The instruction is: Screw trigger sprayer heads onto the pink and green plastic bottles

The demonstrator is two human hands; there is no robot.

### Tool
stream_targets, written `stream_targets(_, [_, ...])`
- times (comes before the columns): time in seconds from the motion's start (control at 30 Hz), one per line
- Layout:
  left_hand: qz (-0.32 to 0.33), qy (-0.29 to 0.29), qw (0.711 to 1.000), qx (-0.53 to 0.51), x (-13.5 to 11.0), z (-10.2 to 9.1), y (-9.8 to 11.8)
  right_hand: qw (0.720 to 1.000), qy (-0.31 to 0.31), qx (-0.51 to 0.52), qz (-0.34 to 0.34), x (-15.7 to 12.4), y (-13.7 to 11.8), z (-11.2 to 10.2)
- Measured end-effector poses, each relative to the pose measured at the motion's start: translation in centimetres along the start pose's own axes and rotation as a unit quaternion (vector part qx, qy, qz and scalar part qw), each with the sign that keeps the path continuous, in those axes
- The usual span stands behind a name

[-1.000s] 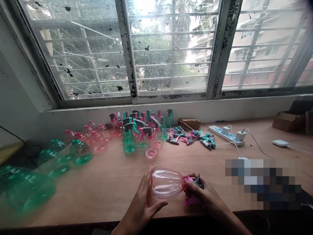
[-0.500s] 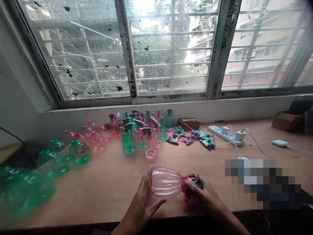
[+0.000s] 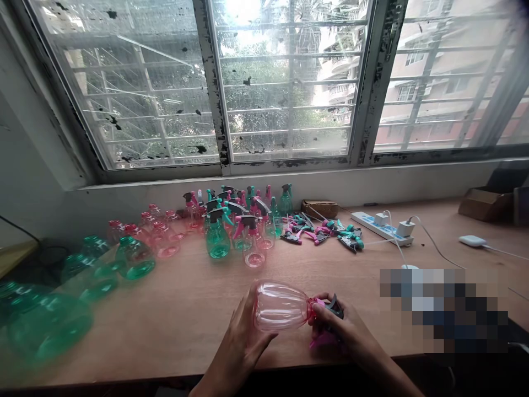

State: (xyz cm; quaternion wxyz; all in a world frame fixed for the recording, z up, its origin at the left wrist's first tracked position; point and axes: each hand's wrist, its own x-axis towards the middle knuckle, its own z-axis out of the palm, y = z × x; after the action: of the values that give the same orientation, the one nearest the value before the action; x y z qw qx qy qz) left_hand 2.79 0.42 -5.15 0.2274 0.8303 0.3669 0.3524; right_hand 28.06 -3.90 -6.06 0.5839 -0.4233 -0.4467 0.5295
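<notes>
A clear pink spray bottle (image 3: 281, 306) lies sideways in the air above the table's front edge, its base to the left and its neck to the right. My left hand (image 3: 246, 333) cups the base, the thumb along the underside. My right hand (image 3: 336, 322) is closed around the pink and black spray head (image 3: 330, 309) at the neck. Part of that head is hidden by my fingers, so how far it sits on the neck I cannot tell.
Several green bottles (image 3: 135, 258) and pink bottles (image 3: 166, 242) without heads stand at the left. Bottles with spray heads (image 3: 217, 237) are grouped at the back middle, beside a pile of loose heads (image 3: 320, 230). A power strip (image 3: 382, 227) and cables lie to the right.
My left thumb has shifted slightly up and left against the bottle. The bottle and my right hand stay almost where they were.
</notes>
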Motion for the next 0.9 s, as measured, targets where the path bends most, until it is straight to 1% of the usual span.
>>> stream_targets(0.13, [-0.004, 0.004, 1.000, 0.014, 0.00, -0.09, 0.18, 1.000, -0.006, 0.010, 0.001, -0.02, -0.11, 0.12])
stream_targets(0.37, [-0.005, 0.004, 1.000, -0.008, 0.19, 0.09, 0.15, 1.000, 0.001, -0.012, -0.001, -0.33, -0.84, 0.27])
stream_targets(0.5, [-0.007, -0.003, 1.000, -0.013, 0.10, 0.12, 0.15, 1.000, 0.003, -0.018, -0.001, -0.39, -0.93, 0.27])
stream_targets(0.7, [-0.021, -0.019, 0.999, -0.022, 0.34, -0.32, 0.29, 1.000, -0.011, -0.022, 0.005, -0.17, -0.55, 0.11])
stream_targets(0.9, [-0.006, 0.000, 0.999, -0.032, 0.21, -0.03, 0.27, 1.000, 0.002, -0.023, 0.001, -0.19, -0.33, -0.03])
